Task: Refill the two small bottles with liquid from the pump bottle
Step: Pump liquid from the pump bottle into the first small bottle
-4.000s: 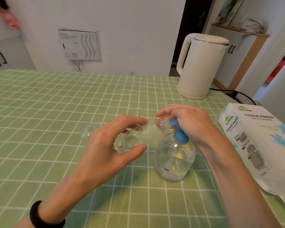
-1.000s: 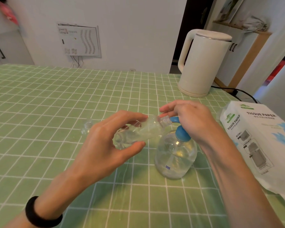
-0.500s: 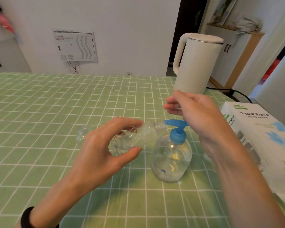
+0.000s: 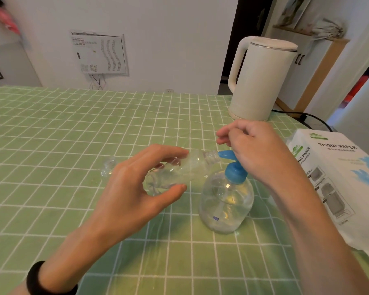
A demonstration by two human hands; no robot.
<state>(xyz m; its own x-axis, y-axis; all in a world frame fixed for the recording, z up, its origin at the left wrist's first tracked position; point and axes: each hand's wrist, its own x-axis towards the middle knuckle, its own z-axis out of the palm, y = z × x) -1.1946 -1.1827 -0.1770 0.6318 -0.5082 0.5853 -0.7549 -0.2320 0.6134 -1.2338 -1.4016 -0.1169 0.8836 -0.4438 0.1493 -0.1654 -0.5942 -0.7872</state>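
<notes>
Nearest, a dark wristband [image 4: 41,277] circles the left forearm. The left hand [image 4: 128,188] is raised off the green checked bench [image 4: 51,128], its fingers [image 4: 168,151] and thumb curled round a small bottle [image 4: 179,171]: fingers on the upper side, thumb beneath. The bottle lies almost on its side, base in the palm and open neck pointing away from the fingers toward the blue nozzle [image 4: 224,154]. It is probably tilted this way so its mouth meets the spout squarely and the liquid runs down into the body. Clear liquid seems to pool in the lower end.

Just past the thumb tip, the pump bottle [image 4: 226,205] stands upright on the bench, round, clear and partly filled. Its nozzle tip touches, or nearly touches, the small bottle's mouth.

The right hand [image 4: 258,152] sits over the back of the pump head. Its fingers [image 4: 226,133] are loosely bent and hang above the nozzle, gripping nothing that shows. The hand hides the pump top, so whether it is pressing cannot be told. My judgement is that it is placed to push the plunger down with its underside.

Beyond the left fingers, a second small bottle [image 4: 108,167] stands apart on the bench, waiting its turn. Right of the right hand lies a tissue paper pack [image 4: 339,173]. Farthest, beyond the right fingers, a white kettle [image 4: 262,79] stands near the bench's back edge.
</notes>
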